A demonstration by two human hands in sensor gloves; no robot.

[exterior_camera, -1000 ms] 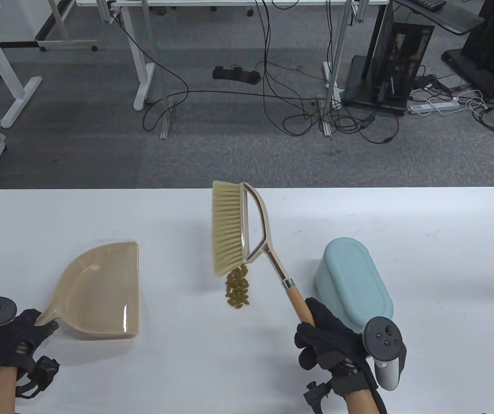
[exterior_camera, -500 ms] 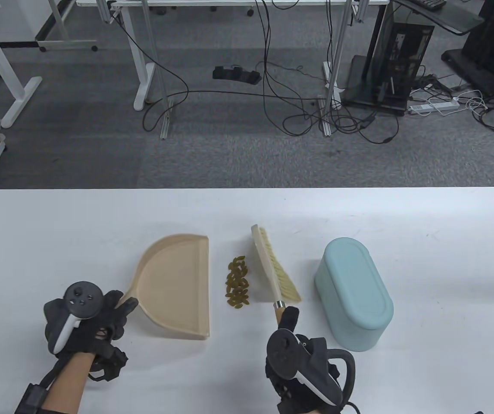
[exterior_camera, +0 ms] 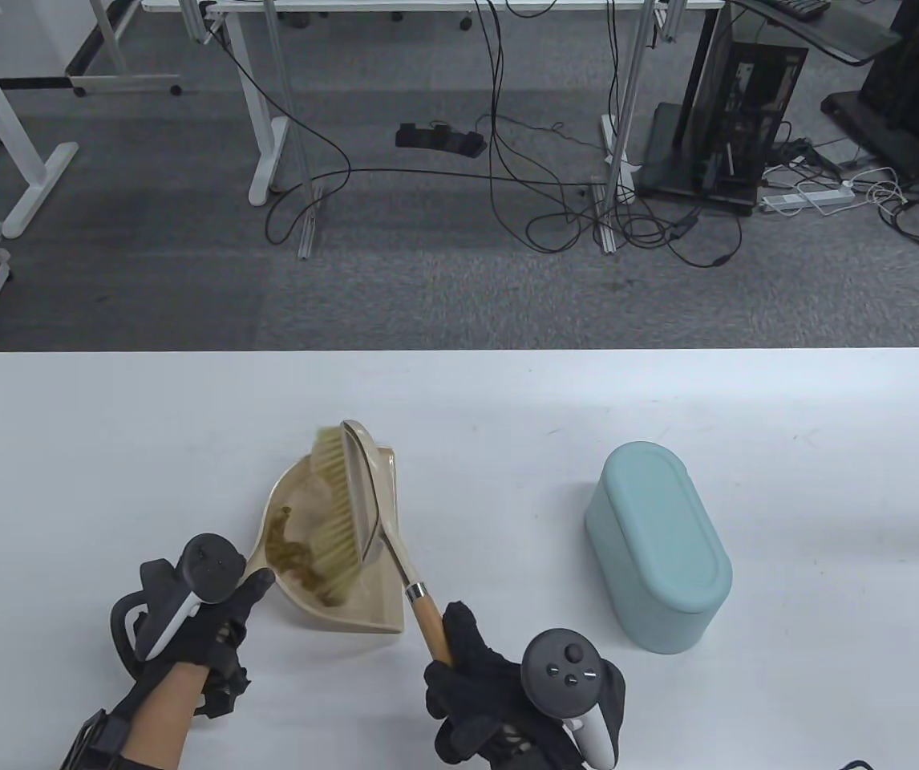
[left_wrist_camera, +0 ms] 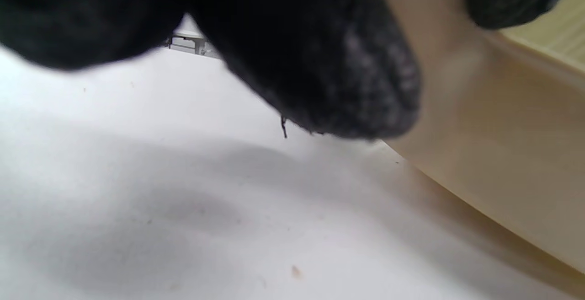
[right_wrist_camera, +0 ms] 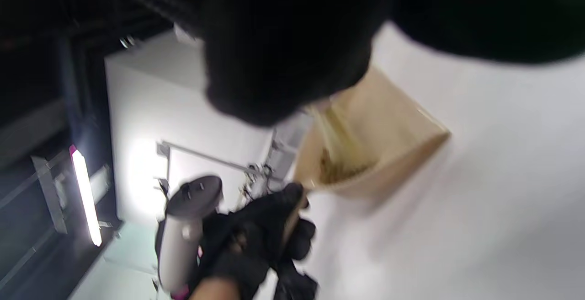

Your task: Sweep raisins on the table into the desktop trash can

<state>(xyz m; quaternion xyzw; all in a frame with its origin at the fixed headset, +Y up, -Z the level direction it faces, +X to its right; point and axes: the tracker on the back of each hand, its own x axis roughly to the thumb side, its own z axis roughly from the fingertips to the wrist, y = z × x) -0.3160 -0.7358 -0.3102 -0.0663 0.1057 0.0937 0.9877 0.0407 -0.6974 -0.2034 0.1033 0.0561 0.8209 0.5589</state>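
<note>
In the table view, the left hand (exterior_camera: 203, 613) holds the handle of the beige dustpan (exterior_camera: 383, 497), which sits on the white table (exterior_camera: 107, 449) left of centre with its open edge toward the right. The right hand (exterior_camera: 491, 690) grips the wooden handle of the brush (exterior_camera: 339, 513), fingers wrapped around it, and the bristles lie inside the pan. The raisins (exterior_camera: 291, 553) are heaped in the pan near its handle end, against the bristles. The pale blue trash can (exterior_camera: 656, 545) stands well apart to the right, its top closed. In the left wrist view, black gloved fingers (left_wrist_camera: 329, 62) press against the dustpan (left_wrist_camera: 493, 144) handle, closed around it, with the table (left_wrist_camera: 137, 208) just below. The right wrist view is blurred: the right hand's glove fills the top, and below it the dustpan (right_wrist_camera: 379, 153) shows raisins (right_wrist_camera: 338, 169) in its corner, with the left hand (right_wrist_camera: 256, 240) holding its handle.
</note>
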